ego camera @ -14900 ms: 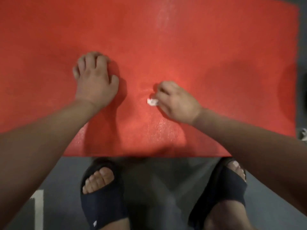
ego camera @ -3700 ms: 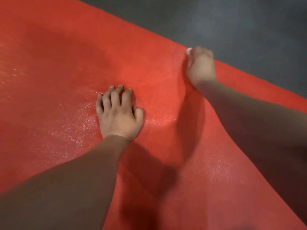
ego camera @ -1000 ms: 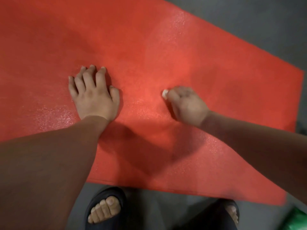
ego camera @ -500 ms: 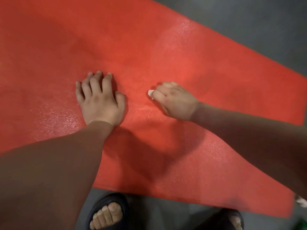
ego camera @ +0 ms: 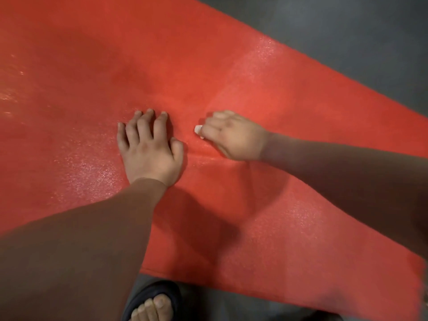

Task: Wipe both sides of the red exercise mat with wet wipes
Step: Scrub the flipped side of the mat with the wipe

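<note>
So the red mat [ego camera: 266, 93] stays put, my left hand [ego camera: 148, 151] presses flat with fingers spread, while my right hand [ego camera: 234, 137] grips the wet wipe [ego camera: 198, 130] to rub it.

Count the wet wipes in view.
1: a wadded wet wipe pinched in the right hand, pressed on the red mat beside the left hand. More may lie outside the frame.

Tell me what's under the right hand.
A small white wipe pokes out from beneath the right hand, which presses it against the red mat. Most of the wipe is covered by the hand, so its size and folding cannot be seen.
</note>
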`<action>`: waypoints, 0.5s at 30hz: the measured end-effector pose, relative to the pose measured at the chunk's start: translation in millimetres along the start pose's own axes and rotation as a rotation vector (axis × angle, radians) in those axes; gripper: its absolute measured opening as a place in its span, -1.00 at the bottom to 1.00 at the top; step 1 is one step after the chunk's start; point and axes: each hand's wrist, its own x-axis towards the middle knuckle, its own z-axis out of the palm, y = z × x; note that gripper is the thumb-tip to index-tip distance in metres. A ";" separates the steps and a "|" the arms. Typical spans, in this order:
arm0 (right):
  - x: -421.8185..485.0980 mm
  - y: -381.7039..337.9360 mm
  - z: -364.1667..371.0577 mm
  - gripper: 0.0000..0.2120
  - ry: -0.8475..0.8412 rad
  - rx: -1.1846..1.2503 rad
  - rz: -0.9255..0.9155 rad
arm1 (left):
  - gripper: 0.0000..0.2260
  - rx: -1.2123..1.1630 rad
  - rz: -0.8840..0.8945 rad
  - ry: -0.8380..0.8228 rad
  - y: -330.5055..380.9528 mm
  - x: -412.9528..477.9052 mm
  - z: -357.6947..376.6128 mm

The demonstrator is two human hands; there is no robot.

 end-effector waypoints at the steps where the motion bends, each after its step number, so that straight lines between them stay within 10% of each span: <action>1: 1.7 12.0 -0.6 -0.85 0.023 -0.051 -0.008 | -0.48 0.002 0.001 -0.002 0.0 0.1 0.3; 7: 24.2 47.6 -2.3 -0.80 0.208 -0.037 0.567 | -0.48 0.007 0.004 -0.001 -0.5 0.6 0.8; 15: -6.2 -8.5 3.8 -0.83 -0.001 -0.011 -0.110 | -0.49 0.001 0.008 -0.009 -1.7 0.0 0.7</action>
